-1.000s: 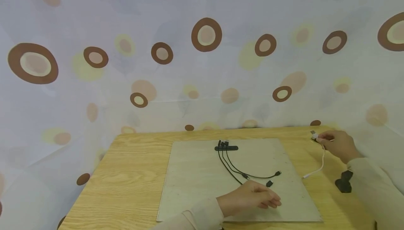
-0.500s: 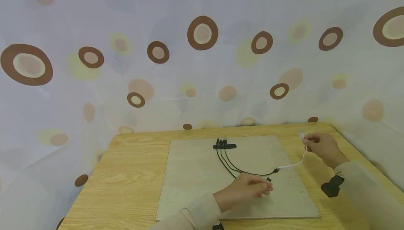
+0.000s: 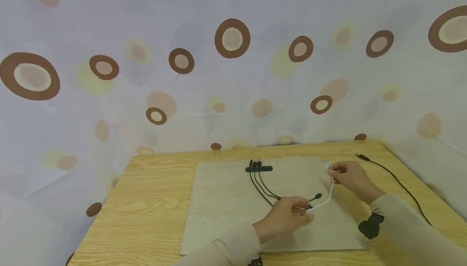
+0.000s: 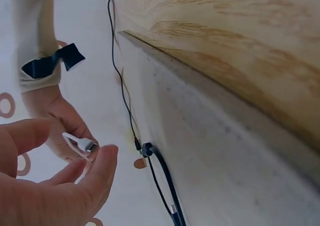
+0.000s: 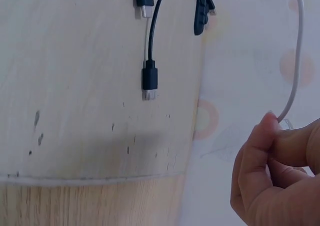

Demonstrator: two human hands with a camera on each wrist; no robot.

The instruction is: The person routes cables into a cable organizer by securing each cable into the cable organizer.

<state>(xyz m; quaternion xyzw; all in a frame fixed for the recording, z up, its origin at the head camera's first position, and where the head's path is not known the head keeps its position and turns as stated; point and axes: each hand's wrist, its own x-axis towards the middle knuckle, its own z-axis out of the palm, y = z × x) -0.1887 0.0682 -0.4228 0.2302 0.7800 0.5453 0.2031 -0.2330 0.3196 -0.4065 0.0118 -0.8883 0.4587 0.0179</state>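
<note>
White USB cable [image 5: 299, 40] drawn across between two hands
The right hand [image 3: 348, 174], at the left hand's [image 3: 282, 217] two o'clock, pinches it behind the USB plug [image 3: 326, 164], presumably keeping the metal end exposed. The left thumb and fingers stand apart, the loose end [image 3: 310, 210] at their tips; contact cannot be told. At eleven o'clock, a black cable holder [image 3: 268, 168] grips black cords [image 3: 254, 179], apparently for order. No writing is legible.
</note>
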